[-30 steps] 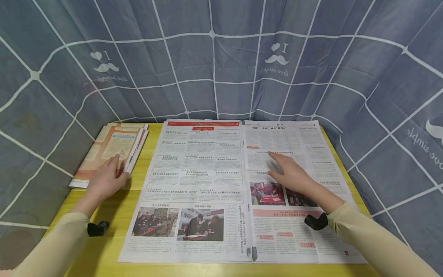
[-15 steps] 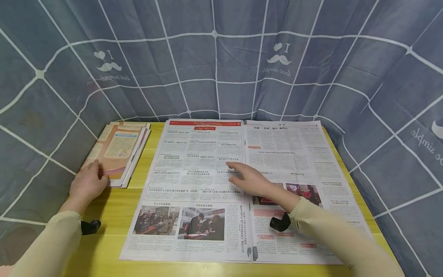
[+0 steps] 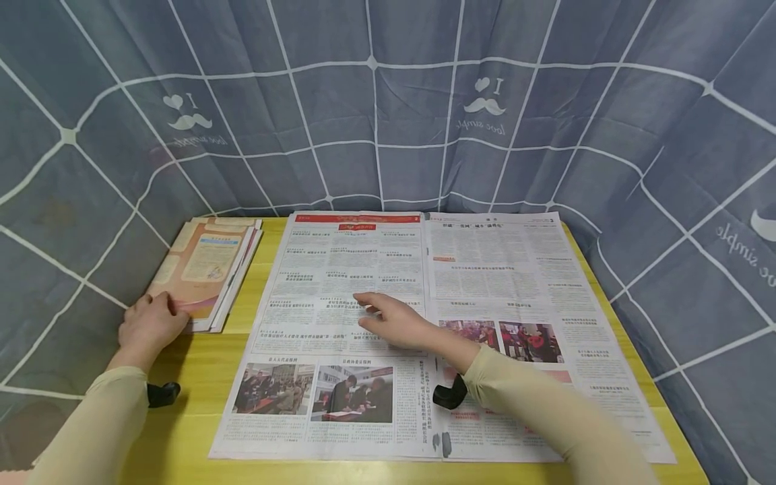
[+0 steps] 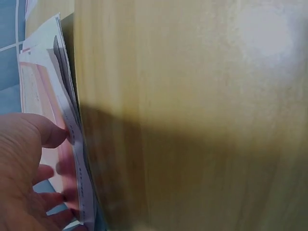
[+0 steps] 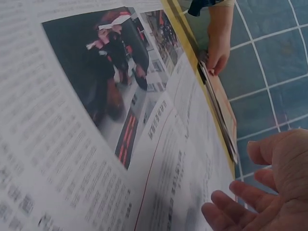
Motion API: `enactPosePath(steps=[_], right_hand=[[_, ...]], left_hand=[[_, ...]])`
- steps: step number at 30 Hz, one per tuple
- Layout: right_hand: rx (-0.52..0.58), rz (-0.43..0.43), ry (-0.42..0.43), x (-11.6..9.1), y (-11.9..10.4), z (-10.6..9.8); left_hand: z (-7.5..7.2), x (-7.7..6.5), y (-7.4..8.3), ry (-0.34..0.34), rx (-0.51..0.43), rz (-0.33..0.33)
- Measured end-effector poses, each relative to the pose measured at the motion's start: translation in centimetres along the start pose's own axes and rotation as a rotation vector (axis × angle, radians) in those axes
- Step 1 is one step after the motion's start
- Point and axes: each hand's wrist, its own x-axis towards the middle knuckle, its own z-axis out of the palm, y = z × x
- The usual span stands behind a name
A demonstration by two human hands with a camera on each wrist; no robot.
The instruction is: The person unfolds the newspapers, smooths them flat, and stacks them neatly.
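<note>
A stack of folded papers (image 3: 213,259) with an orange printed cover lies at the left of the table. My left hand (image 3: 151,322) rests on its near left corner. In the left wrist view, the thumb (image 4: 54,135) lies at the edge of the stack and the loosely bent fingers reach over the printed cover. A large newspaper (image 3: 339,337) is spread open in front of me. Over its left page is my right hand (image 3: 393,322), palm turned to the left, fingers relaxed and holding nothing. The right wrist view shows these fingers (image 5: 228,211) apart above the print.
Yellow wood-patterned tabletop (image 3: 188,404) shows between the stack and the newspaper. A grey-blue curtain (image 3: 339,101) with white grid lines stands close behind and on both sides. Black bands (image 3: 164,394) are worn on both wrists.
My left hand has shifted back toward me, from the stack's right side to its near left corner. My right hand has moved left, from the right page to over the left page.
</note>
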Motion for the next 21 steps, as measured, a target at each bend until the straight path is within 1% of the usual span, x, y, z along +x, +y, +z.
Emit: enactPosePath(steps=[4,9,17,21], right_hand=[[0.010,0.009,-0.005,0.7,-0.1,0.8],[0.050,0.033,0.000,1.5,0.0,1.5],[0.070,0.043,-0.004,2.2,-0.3,2.3],[0.066,0.043,0.007,2.5,-0.5,2.5]], left_hand=[[-0.3,0.0,0.1,-0.043,0.022,-0.051],[-0.8,0.1,0.4,-0.056,0.045,-0.110],[-1.6,-0.2,1.5,-0.052,0.064,-0.153],[-1.6,-0.1,1.8,-0.032,0.060,-0.158]])
